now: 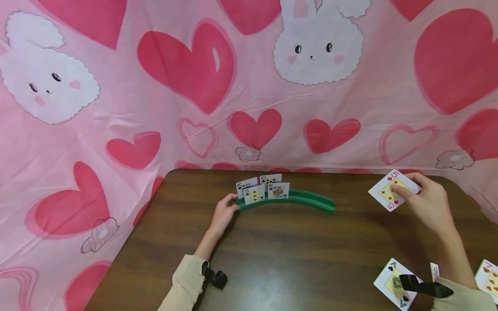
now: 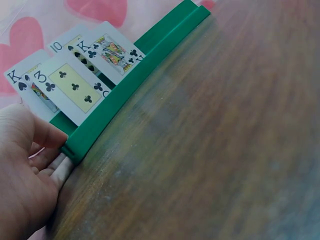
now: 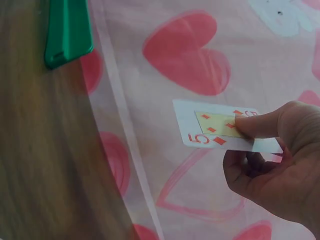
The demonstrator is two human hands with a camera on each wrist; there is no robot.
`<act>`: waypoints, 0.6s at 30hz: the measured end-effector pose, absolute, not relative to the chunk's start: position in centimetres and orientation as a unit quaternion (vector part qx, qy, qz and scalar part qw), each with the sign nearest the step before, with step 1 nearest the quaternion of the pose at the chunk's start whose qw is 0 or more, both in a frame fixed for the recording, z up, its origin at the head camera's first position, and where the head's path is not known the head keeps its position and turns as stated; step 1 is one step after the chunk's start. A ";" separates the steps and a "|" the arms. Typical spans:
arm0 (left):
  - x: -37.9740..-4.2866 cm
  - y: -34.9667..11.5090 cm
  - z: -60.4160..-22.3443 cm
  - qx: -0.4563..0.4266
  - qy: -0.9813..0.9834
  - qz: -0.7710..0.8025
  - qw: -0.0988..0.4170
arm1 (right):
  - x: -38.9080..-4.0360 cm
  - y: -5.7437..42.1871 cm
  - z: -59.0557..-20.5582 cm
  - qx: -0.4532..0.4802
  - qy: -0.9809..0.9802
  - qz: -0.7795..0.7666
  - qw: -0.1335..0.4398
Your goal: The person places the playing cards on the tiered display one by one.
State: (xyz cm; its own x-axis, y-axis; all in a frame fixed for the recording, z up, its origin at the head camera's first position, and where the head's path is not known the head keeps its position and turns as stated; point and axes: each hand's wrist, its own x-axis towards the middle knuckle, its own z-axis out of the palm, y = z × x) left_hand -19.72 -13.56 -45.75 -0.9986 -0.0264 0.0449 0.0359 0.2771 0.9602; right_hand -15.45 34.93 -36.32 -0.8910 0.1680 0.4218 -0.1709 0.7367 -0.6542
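Your left hand (image 1: 225,211) reaches forward over the surface (image 1: 272,250), its fingers clamped on the near-left end of the green card holder (image 1: 311,201). Your right hand (image 1: 431,207) is raised on the far right, forearm angled up and inward, fingers pinching the five of diamonds (image 1: 383,191): your thumb lies on the face, with the other fingers curled beneath.

That five is held well apart from the holder, to its right. Its face is turned up toward you, and in the head view its long axis slants from lower left to upper right; in your right wrist view it runs nearly crosswise, short end pointing left.

The holder's long axis runs left to right, bowed so that its middle sits farther from you than its ends. You have four cards standing in its left part, faces toward you: in front, the three of clubs (image 1: 253,195) and the king of clubs (image 1: 279,191); behind them, a second king (image 2: 22,70) and a black ten (image 2: 62,40), both partly covered.

Three more cards show at your lower right: the ace of spades (image 1: 389,278), one red-pipped card (image 1: 488,278) cut off by the frame edge, and a mostly hidden card (image 1: 434,270) beside your right forearm.
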 end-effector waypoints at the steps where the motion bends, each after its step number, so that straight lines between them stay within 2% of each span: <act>1: -19.8 -13.6 -45.8 -0.004 -0.799 -0.601 0.028 | -15.5 34.7 -36.2 0.000 -0.898 0.370 0.237; 4: -20.5 -13.9 -47.3 -0.006 -0.798 -0.601 0.033 | -15.7 34.0 -35.7 -0.008 -0.886 0.397 0.239; 13: -20.6 -14.0 -47.5 -0.007 -0.797 -0.602 0.040 | -16.4 31.2 -34.5 -0.034 -0.861 0.448 0.240; 18: -20.6 -13.9 -47.6 -0.014 -0.799 -0.599 0.047 | -16.5 29.9 -33.9 -0.002 -0.809 0.552 0.205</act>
State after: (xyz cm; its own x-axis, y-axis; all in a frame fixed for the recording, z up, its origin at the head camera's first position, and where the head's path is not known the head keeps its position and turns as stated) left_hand -20.61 -13.87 -47.61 -0.9952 -0.0348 0.0917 0.0783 0.2819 0.9563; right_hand -16.53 29.88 -33.92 -0.9158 0.2302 0.3290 -0.2224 0.3916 -0.8929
